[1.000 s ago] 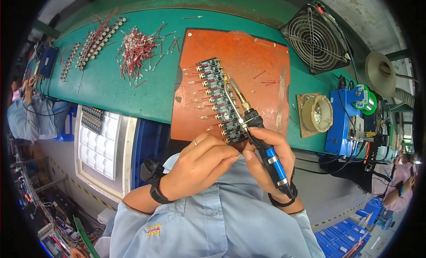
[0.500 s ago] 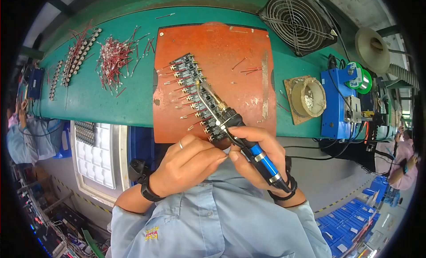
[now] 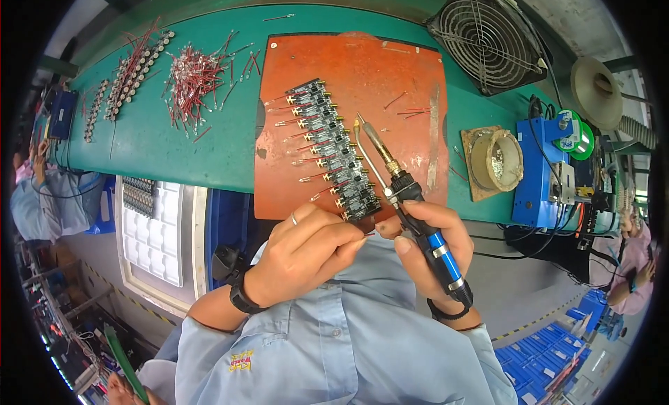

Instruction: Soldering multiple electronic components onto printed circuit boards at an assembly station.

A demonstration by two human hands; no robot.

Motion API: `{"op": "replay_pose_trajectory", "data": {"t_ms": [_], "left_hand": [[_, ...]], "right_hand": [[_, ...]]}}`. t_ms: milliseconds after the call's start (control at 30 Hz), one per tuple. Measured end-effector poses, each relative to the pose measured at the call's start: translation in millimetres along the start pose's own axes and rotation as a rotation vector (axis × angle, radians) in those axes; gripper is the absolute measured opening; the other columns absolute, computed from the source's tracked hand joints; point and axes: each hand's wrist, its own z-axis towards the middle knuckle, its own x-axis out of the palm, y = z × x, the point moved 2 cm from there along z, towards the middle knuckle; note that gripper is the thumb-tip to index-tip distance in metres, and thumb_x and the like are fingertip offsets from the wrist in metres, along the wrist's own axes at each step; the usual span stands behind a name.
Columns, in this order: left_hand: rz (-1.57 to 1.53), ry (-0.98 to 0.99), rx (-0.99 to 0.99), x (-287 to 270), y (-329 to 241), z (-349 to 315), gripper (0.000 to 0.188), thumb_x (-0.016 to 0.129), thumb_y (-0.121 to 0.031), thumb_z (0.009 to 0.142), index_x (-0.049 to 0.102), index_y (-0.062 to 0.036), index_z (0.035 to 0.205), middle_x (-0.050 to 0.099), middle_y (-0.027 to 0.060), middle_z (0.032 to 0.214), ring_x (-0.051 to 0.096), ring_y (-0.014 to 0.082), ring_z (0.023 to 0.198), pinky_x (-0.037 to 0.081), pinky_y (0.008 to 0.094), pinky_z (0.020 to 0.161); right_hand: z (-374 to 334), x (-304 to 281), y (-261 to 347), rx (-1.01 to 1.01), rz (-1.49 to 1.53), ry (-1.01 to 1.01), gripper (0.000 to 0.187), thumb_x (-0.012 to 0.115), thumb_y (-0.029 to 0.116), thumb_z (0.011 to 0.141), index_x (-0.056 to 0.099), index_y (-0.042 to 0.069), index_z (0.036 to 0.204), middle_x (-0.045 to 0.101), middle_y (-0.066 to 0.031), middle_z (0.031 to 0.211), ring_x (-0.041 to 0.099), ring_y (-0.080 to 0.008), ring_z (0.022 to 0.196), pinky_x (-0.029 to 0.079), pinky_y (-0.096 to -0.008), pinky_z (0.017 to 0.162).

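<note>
My right hand [image 3: 435,248] is wrapped round a blue-and-black soldering iron [image 3: 446,261] with a thin metal feed tube along its side. Its tip points up and away over the orange mat [image 3: 411,154], just right of the circuit boards and apart from them. Below the strip's near end, my left hand [image 3: 304,250] is pinched closed; a tiny end of thin red wire [image 3: 368,234] shows at its fingertips. The strip of small black circuit boards [image 3: 338,154] lies slanted on the mat, with short red wires sticking out along its left side.
A heap of red wires [image 3: 195,81] and rows of round metal parts [image 3: 143,70] lie on the green table at left. At right stand a round pot [image 3: 516,161], a blue soldering unit [image 3: 533,171], a solder spool [image 3: 580,136] and a fan [image 3: 484,39].
The soldering iron's tip has moved right, off the boards. My hands have drawn slightly apart at the fingertips. The whole view has shifted, so the table things sit further right.
</note>
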Motion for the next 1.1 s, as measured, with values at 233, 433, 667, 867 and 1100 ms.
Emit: {"op": "replay_pose_trajectory", "data": {"t_ms": [233,433,667,867,1100], "left_hand": [[0.002,0.027,0.004,0,0,1,0.021,0.078,0.001,0.066,0.067,-0.0035,0.084,0.063,0.0052,0.077,0.058,0.0206,0.064,0.045,0.0304,0.057],[0.018,0.077,0.013,-2,-2,-1,0.02,0.077,-0.001,0.067,0.067,-0.0048,0.083,0.063,0.0052,0.079,0.056,0.022,0.066,0.044,0.0319,0.061],[0.201,0.029,-0.036,-13,5,13,0.016,0.073,-0.005,0.069,0.063,-0.0065,0.082,0.063,0.0029,0.087,0.057,0.0232,0.084,0.039,0.0357,0.08],[0.265,0.031,-0.124,-6,13,22,0.013,0.072,-0.002,0.069,0.062,-0.0056,0.078,0.065,0.0052,0.097,0.056,0.0254,0.096,0.038,0.0351,0.084],[0.272,0.048,-0.153,-6,12,25,0.013,0.07,-0.004,0.069,0.06,-0.0072,0.076,0.063,0.0022,0.097,0.056,0.0233,0.098,0.038,0.0365,0.085]], "right_hand": [[1,1,-1,-0.001,-0.008,0.011,0.038,0.063,-0.004,0.084,0.053,-0.004,0.121,0.07,-0.0155,0.097,0.069,-0.0201,0.092,0.054,-0.0314,0.082],[1,1,-2,0.026,-0.03,0.034,0.039,0.064,0.004,0.086,0.05,-0.004,0.121,0.068,-0.0166,0.093,0.068,-0.0214,0.089,0.055,-0.0339,0.081],[-12,-12,9,0.102,0.186,-0.278,0.045,0.073,0.013,0.082,0.051,-0.004,0.118,0.065,-0.019,0.099,0.067,-0.0234,0.086,0.055,-0.0353,0.078],[-19,-56,20,-0.19,-0.162,-0.12,0.047,0.082,0.014,0.073,0.057,-0.003,0.108,0.065,-0.0209,0.106,0.065,-0.0287,0.093,0.053,-0.0403,0.078],[-18,-53,34,-0.076,-0.304,0.051,0.048,0.085,0.016,0.068,0.06,-0.003,0.103,0.066,-0.0205,0.101,0.065,-0.0322,0.089,0.052,-0.0409,0.076]]}}
